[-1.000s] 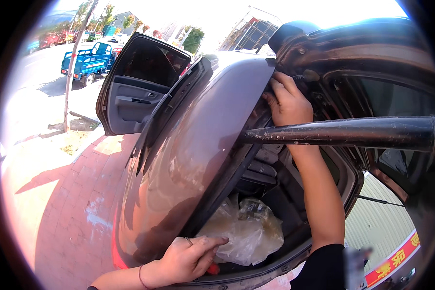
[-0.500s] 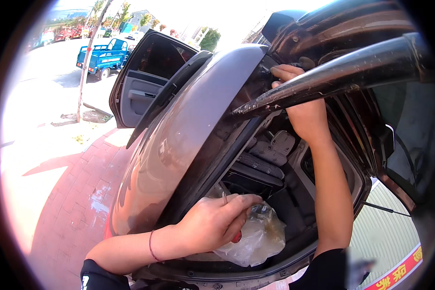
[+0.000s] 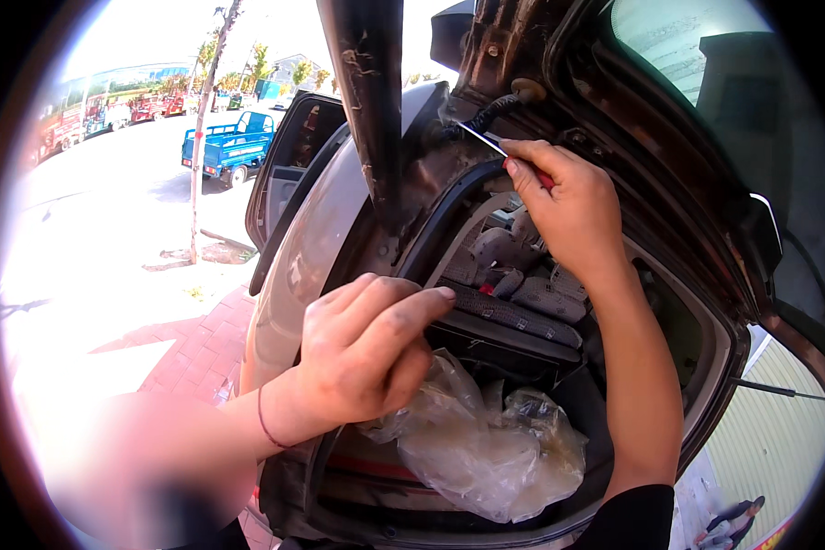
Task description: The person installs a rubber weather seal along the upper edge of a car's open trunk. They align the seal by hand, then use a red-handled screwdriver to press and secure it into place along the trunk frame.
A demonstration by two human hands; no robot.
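My right hand [image 3: 573, 206] grips a screwdriver with a red handle [image 3: 543, 176] and a bright metal shaft [image 3: 481, 137]. The shaft points up and left, its tip close to a black ribbed rubber sleeve [image 3: 490, 112] at the top corner of the open tailgate. I cannot tell whether the tip touches anything. My left hand [image 3: 367, 348] hovers over the cargo opening, index finger stretched out and the other fingers loosely bent, with nothing seen in it. Below it, a crumpled clear plastic bag [image 3: 486, 449] lies in the cargo space.
A dark strut [image 3: 367, 101] stands between me and the grey car body [image 3: 307, 266]. Overhead hangs the raised tailgate [image 3: 605, 110]. Patterned seats [image 3: 513, 312] show inside. Outside are a tree trunk [image 3: 197, 174], a blue cargo truck [image 3: 229, 147] and a person [image 3: 731, 527] at lower right.
The screwdriver has passed from my left hand to my right. My left hand has risen off the bag. The view has shifted, so the strut now appears upright and farther left.
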